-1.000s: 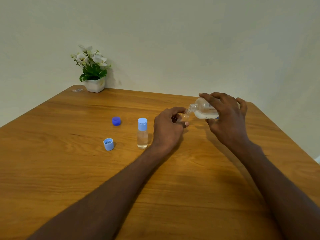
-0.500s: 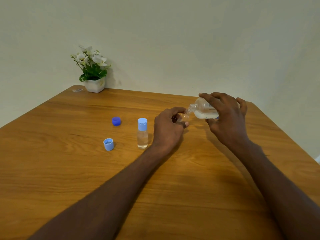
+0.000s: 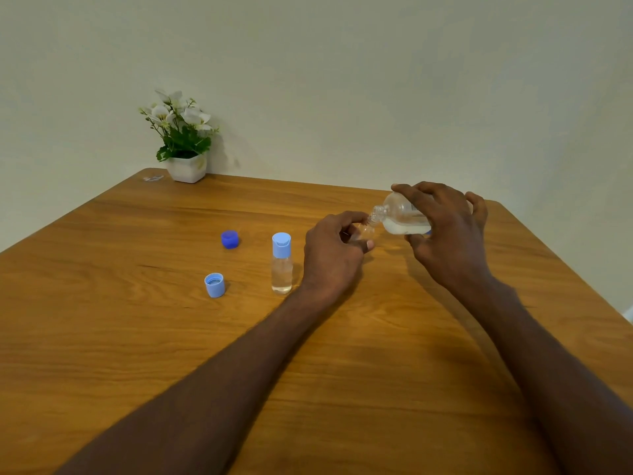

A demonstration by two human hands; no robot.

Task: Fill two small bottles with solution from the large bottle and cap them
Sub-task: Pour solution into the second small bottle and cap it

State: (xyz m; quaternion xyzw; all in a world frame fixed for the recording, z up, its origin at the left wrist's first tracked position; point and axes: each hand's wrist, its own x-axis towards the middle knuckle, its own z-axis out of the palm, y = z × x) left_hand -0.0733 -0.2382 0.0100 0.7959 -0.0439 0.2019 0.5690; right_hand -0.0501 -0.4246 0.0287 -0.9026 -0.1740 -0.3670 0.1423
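Note:
My right hand (image 3: 445, 234) grips the large clear bottle (image 3: 400, 217), tipped on its side with its open neck pointing left and down. The neck meets the mouth of a small clear bottle (image 3: 365, 231), which my left hand (image 3: 334, 255) holds upright on the table; my fingers hide most of it. A second small bottle (image 3: 281, 265) stands capped with a light blue lid, holding clear liquid, just left of my left hand. A light blue cap (image 3: 214, 285) lies open side up at the left. A dark blue cap (image 3: 230, 239) lies behind it.
The wooden table (image 3: 137, 337) reaches to a pale wall. A white pot of white flowers (image 3: 183, 145) stands at the far left corner, with a small clear scrap (image 3: 153, 178) beside it. The table's right edge runs close behind my right hand.

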